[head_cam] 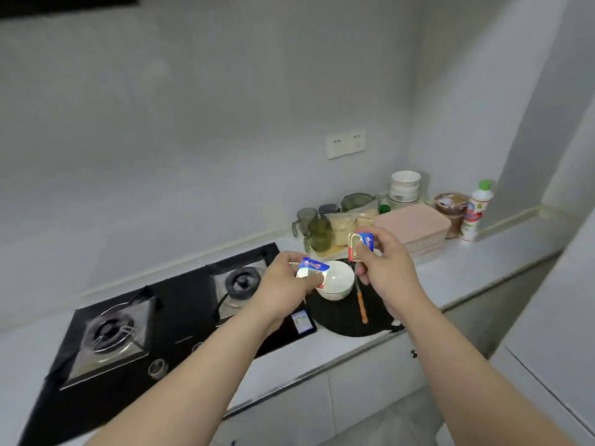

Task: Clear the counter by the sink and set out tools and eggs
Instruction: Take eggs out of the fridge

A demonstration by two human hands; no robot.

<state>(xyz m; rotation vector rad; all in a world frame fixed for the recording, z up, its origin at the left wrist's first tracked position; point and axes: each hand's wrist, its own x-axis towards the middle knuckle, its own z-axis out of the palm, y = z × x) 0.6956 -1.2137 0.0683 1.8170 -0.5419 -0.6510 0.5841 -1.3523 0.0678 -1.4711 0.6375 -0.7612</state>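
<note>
A black glass gas stove (pixel 180 320) with two ringed burners fills the left of the pale counter (pixel 467 272). Above its right edge the left hand (pixel 289 284) pinches a small blue, white and silver foil sachet (pixel 314 268), held in the air just left of a white ceramic bowl (pixel 336 281). The bowl stands on a round black mat (pixel 341 317), with a thin orange-handled tool (pixel 361 304) lying beside it on the mat. Above the tool, the right hand (pixel 383 265) grasps a second blue and red sachet (pixel 362 244) between thumb and fingers, clear of the counter. Behind, along the wall, stand green glass jars (pixel 318 233), a pink lidded box (pixel 415 228), stacked white bowls (pixel 405 186) and a white green-capped bottle (pixel 476 210).
</note>
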